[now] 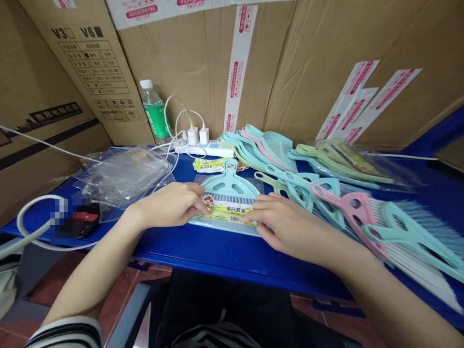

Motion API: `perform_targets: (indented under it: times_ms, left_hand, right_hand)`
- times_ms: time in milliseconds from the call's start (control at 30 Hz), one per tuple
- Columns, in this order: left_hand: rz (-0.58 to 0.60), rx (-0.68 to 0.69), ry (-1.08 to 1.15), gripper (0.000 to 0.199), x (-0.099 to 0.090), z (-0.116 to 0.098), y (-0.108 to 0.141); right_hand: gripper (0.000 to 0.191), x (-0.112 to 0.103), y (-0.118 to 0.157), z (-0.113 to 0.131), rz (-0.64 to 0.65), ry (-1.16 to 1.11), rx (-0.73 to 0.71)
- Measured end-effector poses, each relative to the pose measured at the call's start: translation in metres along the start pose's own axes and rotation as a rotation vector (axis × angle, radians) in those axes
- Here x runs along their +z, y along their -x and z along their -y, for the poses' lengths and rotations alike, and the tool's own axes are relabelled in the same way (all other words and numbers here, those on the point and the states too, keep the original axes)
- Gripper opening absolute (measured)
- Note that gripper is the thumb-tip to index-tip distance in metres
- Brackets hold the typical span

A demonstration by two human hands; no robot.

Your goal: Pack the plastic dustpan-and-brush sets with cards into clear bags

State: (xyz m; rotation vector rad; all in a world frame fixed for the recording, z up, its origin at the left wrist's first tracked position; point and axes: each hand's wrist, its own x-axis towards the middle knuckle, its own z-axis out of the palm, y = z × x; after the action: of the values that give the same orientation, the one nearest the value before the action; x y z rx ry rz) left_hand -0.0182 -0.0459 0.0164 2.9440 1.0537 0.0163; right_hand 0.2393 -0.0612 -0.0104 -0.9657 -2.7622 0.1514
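In front of me a light-blue hand brush (229, 182) lies flat, handle pointing away, with clear plastic around it. A printed green-and-white label card (226, 211) crosses its bristles; I cannot tell whether the card is inside the plastic. My left hand (176, 203) has its fingers closed at the card's left end, index fingertip on the printed face. At the right end, my right hand (284, 220) has curled fingers on the card, thumb low by the plastic's edge. Its fingertips partly cover the print.
Loose brushes (357, 212) pile up on the right, behind them dustpans (268, 145) and a bagged set (344, 162). Spare labels (213, 166) lie behind the brush. Left are clear bags (126, 169), a dark device (83, 220) and cables. A bottle (155, 113) and power strip (205, 150) stand by cardboard.
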Motion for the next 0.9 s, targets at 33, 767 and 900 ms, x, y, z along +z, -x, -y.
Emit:
perform_targets:
  times_ms: [33, 767, 900]
  left_hand:
    - [-0.003, -0.004, 0.007, 0.046, 0.0, 0.0, 0.0]
    - [0.012, -0.045, 0.07, 0.036, -0.003, 0.006, 0.005]
    - [0.041, -0.064, 0.091, 0.019, -0.002, 0.005, 0.003]
  right_hand:
    - [0.034, 0.0, 0.0, 0.0, 0.001, 0.003, 0.0]
    - [0.031, -0.01, 0.003, -0.004, 0.013, 0.039, 0.073]
    - [0.032, -0.011, 0.003, -0.005, 0.048, 0.056, 0.12]
